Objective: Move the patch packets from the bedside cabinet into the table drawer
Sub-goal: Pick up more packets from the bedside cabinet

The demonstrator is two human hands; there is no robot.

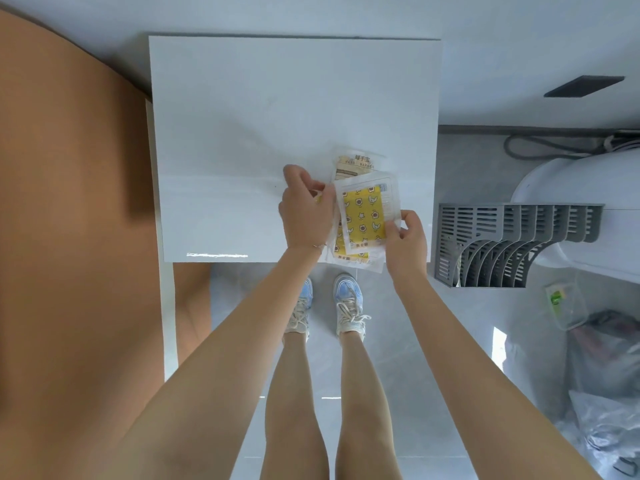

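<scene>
Several patch packets lie overlapped near the front right corner of the white bedside cabinet top (242, 116). The top yellow patterned packet (365, 214) is pinched at its lower right corner by my right hand (407, 245). My left hand (304, 209) grips the left edge of the pile, its fingers closed on a yellow packet beneath. A beige packet (356, 164) with printed text sticks out at the far end of the pile. Another yellow packet (346, 252) shows at the near edge. No drawer is visible.
An orange-brown bed surface (69, 237) fills the left. A grey slatted rack (512, 244) stands on the floor at the right, beside a white rounded appliance (588, 202) and plastic bags (606, 375). My feet (329, 306) stand on the pale tiled floor before the cabinet.
</scene>
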